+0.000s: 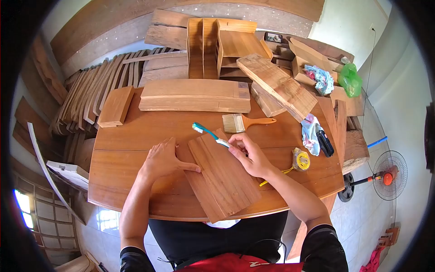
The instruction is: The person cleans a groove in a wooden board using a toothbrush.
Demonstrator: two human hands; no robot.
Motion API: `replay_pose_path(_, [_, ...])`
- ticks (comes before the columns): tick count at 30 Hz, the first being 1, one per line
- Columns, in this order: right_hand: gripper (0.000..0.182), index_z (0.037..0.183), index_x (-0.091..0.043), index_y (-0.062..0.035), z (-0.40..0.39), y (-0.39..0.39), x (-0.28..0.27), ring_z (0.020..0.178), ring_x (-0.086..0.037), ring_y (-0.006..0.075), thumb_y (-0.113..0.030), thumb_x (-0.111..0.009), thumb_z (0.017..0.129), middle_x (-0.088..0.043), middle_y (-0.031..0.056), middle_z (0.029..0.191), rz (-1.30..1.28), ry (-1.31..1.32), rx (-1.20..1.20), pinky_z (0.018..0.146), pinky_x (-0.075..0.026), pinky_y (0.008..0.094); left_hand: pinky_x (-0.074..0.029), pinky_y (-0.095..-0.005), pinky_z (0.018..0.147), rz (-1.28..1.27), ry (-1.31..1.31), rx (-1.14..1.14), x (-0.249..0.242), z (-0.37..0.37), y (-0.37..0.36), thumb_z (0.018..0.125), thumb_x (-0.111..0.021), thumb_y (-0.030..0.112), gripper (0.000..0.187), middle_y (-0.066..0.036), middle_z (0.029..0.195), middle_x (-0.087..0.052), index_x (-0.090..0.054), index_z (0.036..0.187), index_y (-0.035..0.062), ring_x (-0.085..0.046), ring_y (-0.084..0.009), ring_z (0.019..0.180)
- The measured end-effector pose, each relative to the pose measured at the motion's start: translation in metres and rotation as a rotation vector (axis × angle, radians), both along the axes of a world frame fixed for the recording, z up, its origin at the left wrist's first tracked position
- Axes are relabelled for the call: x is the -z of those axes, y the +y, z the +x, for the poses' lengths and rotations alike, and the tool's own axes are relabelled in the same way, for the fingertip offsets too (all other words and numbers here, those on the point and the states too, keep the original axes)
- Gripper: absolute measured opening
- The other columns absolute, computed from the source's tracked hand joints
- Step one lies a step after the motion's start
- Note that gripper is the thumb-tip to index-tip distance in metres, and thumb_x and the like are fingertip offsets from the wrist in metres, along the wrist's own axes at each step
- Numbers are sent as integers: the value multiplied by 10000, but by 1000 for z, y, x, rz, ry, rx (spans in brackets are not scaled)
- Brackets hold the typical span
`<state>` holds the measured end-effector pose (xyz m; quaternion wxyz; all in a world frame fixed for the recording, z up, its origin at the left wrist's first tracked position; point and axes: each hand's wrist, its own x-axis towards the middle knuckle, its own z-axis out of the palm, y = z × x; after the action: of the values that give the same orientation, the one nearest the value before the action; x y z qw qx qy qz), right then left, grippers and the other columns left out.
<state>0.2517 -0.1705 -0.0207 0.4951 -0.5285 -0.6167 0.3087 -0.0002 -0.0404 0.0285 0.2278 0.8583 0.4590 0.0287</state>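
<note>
A flat brown wooden board (222, 181) lies at a slant on the table near its front edge. My left hand (166, 159) rests at the board's left side, fingers spread on the table and thumb over the board. Above the board's upper right part, my right hand (248, 154) grips a teal and white toothbrush (209, 132), its bristle head pointing up and left. A paintbrush (244, 122) with a wooden handle lies behind the toothbrush. To the right of my right hand sits a yellow tape measure (301, 160).
Wooden blocks (195, 94) line the table's (122, 158) back, with a wooden organizer (240, 43) behind. At the right lie a cloth (310, 133) and a black tool (325, 143). A fan (389, 175) stands right of the table; stacked wood pieces (97, 88) are at the back left.
</note>
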Motion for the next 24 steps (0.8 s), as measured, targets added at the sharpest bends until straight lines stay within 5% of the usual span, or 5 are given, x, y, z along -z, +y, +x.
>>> replay_pose_path(4, [204, 1156, -515, -70, 2, 2, 9, 651, -479, 92, -183, -594, 1005, -558, 15, 743, -1, -16, 40, 597, -384, 272, -489, -398, 857, -37, -33, -15, -12, 1, -7, 484, -852, 742, 1008, -172, 931, -657, -560, 1067, -27, -644, -315, 960])
replay_pose_path(10, [204, 1144, -540, -66, 3, 1, 5, 639, -512, 97, -168, -621, 988, -599, 28, 747, 23, -72, 115, 578, -394, 267, -510, -404, 888, -492, -643, -111, 3, -6, 18, 817, -701, 642, 776, -186, 1010, -677, -549, 1168, -34, -657, -264, 985])
replay_pose_path(13, [188, 1138, -535, -59, 3, 2, 2, 630, -489, 78, -132, -617, 985, -578, 21, 736, 42, -59, 132, 566, -370, 253, -516, -338, 816, -319, -512, -116, 18, -5, 26, 926, -654, 502, 563, -91, 965, -650, -592, 1154, -10, -649, -206, 906])
replay_pose_path(16, [162, 1108, -511, -52, 4, 5, 4, 604, -398, 50, -121, -601, 992, -481, -22, 685, 98, -29, 158, 543, -312, 244, -517, -377, 797, 207, -78, -139, 12, -5, 18, 957, -595, 478, 481, -116, 959, -657, -627, 1054, 8, -656, -271, 909])
replay_pose_path(24, [155, 1056, -490, -65, -12, -2, -2, 550, -338, 55, -148, -604, 991, -400, -37, 612, 95, -1, 188, 517, -266, 261, -475, -446, 706, 497, -332, 48, 37, 26, 3, 999, -495, 399, 416, -145, 820, -587, -598, 829, 33, -592, -353, 797])
